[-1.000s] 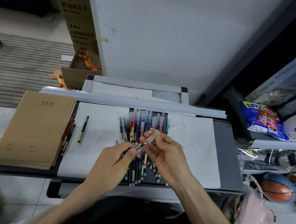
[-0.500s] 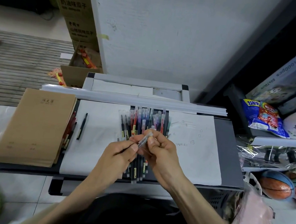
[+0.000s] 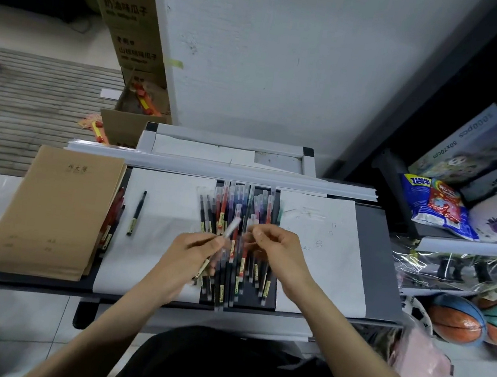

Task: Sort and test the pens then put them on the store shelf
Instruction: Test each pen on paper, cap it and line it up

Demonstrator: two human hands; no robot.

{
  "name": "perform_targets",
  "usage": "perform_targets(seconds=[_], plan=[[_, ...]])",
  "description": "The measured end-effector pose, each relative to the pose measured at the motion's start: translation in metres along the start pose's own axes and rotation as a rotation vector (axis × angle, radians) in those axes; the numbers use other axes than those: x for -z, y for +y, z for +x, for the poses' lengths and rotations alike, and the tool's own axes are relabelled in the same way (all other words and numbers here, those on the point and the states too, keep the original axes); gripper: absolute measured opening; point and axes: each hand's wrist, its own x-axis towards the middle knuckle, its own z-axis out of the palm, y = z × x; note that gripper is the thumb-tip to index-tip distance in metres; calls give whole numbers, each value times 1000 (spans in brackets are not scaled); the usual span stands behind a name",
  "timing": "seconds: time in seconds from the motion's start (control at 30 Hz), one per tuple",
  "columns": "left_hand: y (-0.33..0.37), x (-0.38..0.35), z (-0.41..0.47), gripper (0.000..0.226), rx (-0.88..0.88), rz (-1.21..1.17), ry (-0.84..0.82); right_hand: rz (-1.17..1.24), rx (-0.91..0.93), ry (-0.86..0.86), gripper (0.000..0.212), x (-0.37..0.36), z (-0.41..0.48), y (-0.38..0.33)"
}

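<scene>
**Hands part over the pen pile**

Left hand (image 3: 192, 249) pinches a pen (image 3: 229, 228) near its capped end, so that the pale cap points up and away, tilted toward the right hand (image 3: 277, 249). The pen's long axis runs diagonally, from low at the left palm to high near the middle of the pile (image 3: 235, 243). The right hand hovers just beside that tip, fingers curled together; blur hides whether they pinch anything, possibly a cap. Both hands hang directly above the pile, which lies in a dark strip between two white sheets on the surface (image 3: 388, 270), barrels running toward and away from the person. The right sheet (image 3: 321, 248) carries faint test scribbles and lies nearer the right hand. A lone black pen (image 3: 136, 213) rests well apart on the left sheet (image 3: 168, 209). Testing probably comes next, so the held pen would need to cross to the right.
</scene>
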Motion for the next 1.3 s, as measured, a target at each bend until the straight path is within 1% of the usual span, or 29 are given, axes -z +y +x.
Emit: perform_targets(seconds=[0.07, 0.13, 0.2, 0.3, 0.4, 0.5, 0.57, 0.7, 0.8, 0.9, 0.97, 1.03, 1.1, 1.17, 1.23, 1.3], plan=[[-14, 16, 15, 19, 41, 54, 165, -385, 34, 144, 19, 19, 21, 17], [-27, 36, 29, 18, 104, 88, 295, -602, 45, 222, 26, 40, 41, 32], [-38, 50, 37, 19, 101, 241, 391, -769, 39, 266, 35, 56, 58, 41], [-46, 56, 37, 18, 9, 546, 448, -1001, 111, 258, 48, 65, 78, 42], [-49, 55, 41, 17, -14, 620, 460, -1173, 185, 204, 60, 67, 94, 38], [-52, 55, 44, 11, -30, 623, 450, -1266, 250, 177, 64, 65, 108, 38], [-54, 53, 44, 13, -41, 604, 436, -1254, 253, 190, 60, 65, 113, 41], [-58, 53, 45, 12, -55, 636, 413, -1223, 231, 239, 39, 70, 113, 49], [-59, 57, 44, 12, -59, 645, 394, -1149, 223, 266, 34, 73, 110, 53], [-53, 69, 41, 20, -69, 738, 457, -940, 174, 328, 33, 73, 103, 56], [-44, 86, 43, 24, -89, 807, 539, -772, 142, 386, 31, 70, 96, 56], [-32, 105, 51, 25, -128, 931, 624, -639, 123, 412, 33, 62, 84, 54], [-21, 120, 61, 23, -152, 1059, 656, -497, 95, 387, 40, 51, 69, 48], [-13, 127, 70, 23, -106, 1115, 657, -364, 50, 338, 44, 40, 54, 41], [-9, 129, 75, 23, -65, 1164, 638, -232, 19, 283, 41, 30, 43, 37], [-8, 129, 78, 22, -38, 1182, 623, -85, 0, 243, 34, 21, 32, 34]])
